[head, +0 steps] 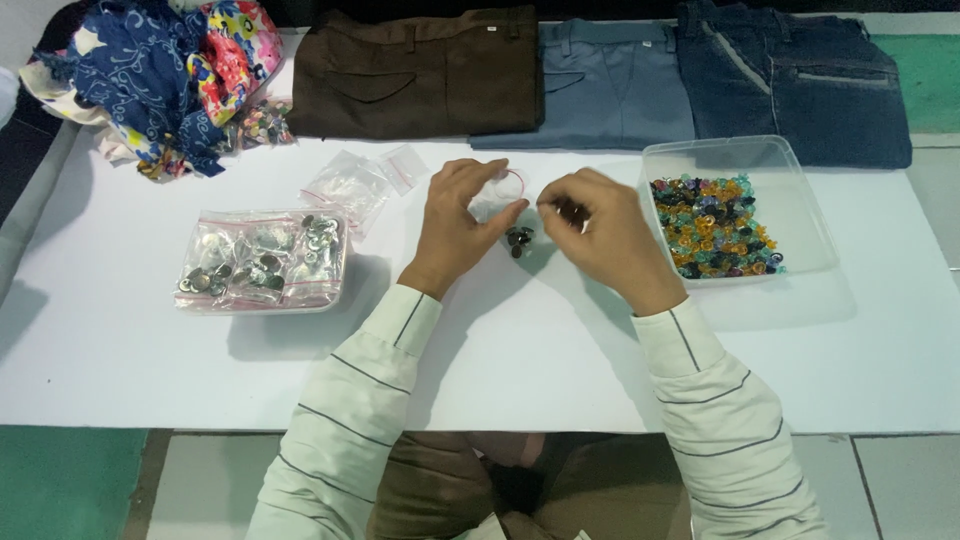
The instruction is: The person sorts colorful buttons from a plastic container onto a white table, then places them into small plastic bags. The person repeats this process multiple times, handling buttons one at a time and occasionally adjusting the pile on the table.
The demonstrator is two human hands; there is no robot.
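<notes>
At the centre of the frame a small clear zip bag holding a few dark buttons is pinched at its mouth by the left hand. The right hand, fingers closed, seems to be feeding buttons in; filling looks underway, calling for a steady opening. A clear tub of coloured buttons sits right, filled bags left, on the white desk with open room below.

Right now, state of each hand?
Left hand: closed on the small clear zip bag, holding its mouth open.
Right hand: fingers pinched at the bag's edge; what they hold cannot be told.
</notes>
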